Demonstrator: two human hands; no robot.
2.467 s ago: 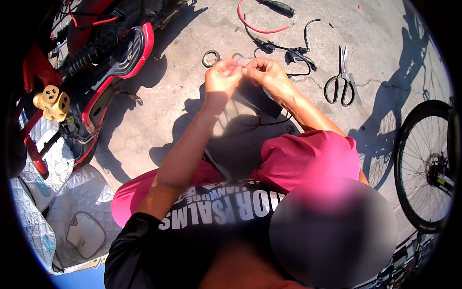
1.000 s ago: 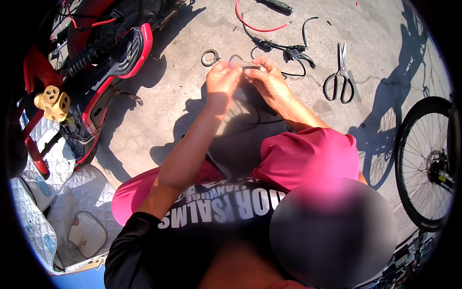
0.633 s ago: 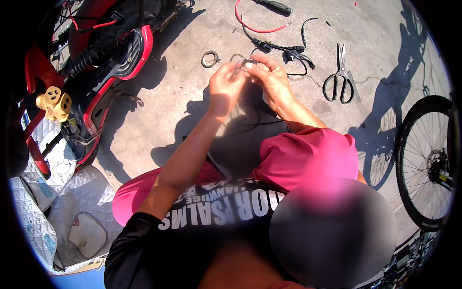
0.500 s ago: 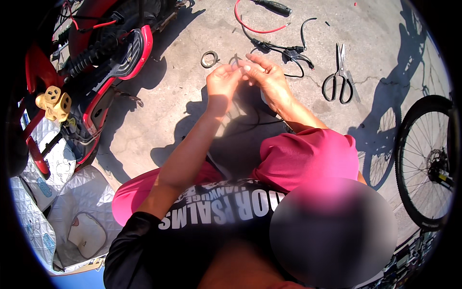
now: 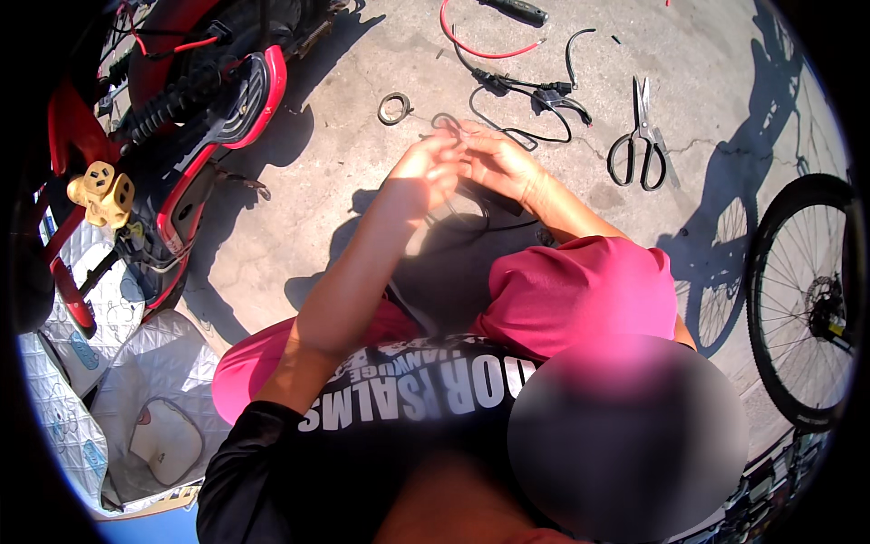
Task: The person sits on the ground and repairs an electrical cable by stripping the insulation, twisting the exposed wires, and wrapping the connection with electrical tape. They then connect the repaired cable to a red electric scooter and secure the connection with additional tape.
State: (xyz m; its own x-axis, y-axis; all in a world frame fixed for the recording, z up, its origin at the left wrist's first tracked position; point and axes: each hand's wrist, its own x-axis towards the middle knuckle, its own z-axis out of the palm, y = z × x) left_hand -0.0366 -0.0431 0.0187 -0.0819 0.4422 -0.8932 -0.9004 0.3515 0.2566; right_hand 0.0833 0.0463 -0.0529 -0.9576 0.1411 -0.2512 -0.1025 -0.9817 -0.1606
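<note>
My left hand (image 5: pixel 424 170) and my right hand (image 5: pixel 500 163) meet above the concrete ground, fingertips pinched together on a thin black wire (image 5: pixel 446 121). One end of the wire curls up past my fingers, and a dark loop of it (image 5: pixel 464 214) hangs below my hands, in shadow over my pink-clad knees. What exactly sits between the fingertips is too small to tell.
Black-handled scissors (image 5: pixel 641 138), a small tape roll (image 5: pixel 393 108), a black cable bundle (image 5: pixel 535 91) and a red wire (image 5: pixel 480 47) lie ahead. A red scooter (image 5: pixel 195 109) with a yellow plug adapter (image 5: pixel 101 190) stands left, a bicycle wheel (image 5: pixel 807 299) right, a quilted silver cover (image 5: pixel 109 399) lower left.
My hands stay pressed together on the wire, with only small finger movements and a slight shift. The things on the ground have not moved.
</note>
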